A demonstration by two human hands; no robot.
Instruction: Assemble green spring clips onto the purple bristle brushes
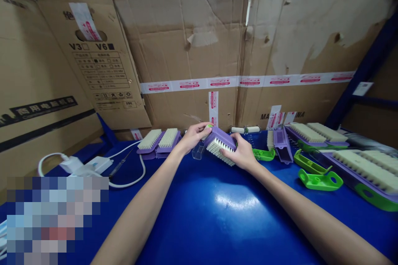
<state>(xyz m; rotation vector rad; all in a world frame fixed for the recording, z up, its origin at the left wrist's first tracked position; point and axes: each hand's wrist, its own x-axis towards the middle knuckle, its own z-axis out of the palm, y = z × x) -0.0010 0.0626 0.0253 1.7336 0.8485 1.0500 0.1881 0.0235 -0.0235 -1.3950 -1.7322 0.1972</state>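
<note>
A purple scrubbing brush (220,140) with white bristles is held tilted above the blue table (199,211), between both hands. My left hand (193,136) grips its far left end, where a bit of green shows under the fingers. My right hand (241,153) is wrapped round its right end, bristles facing me. A clear plastic piece (197,152) hangs just under the brush's left end.
Two finished purple brushes (159,140) lie left of my hands. To the right are loose green handles (320,179), a purple brush body (282,144) and rows of brushes (357,163). White cables and a charger (93,165) lie at left. Cardboard boxes (192,49) wall the back.
</note>
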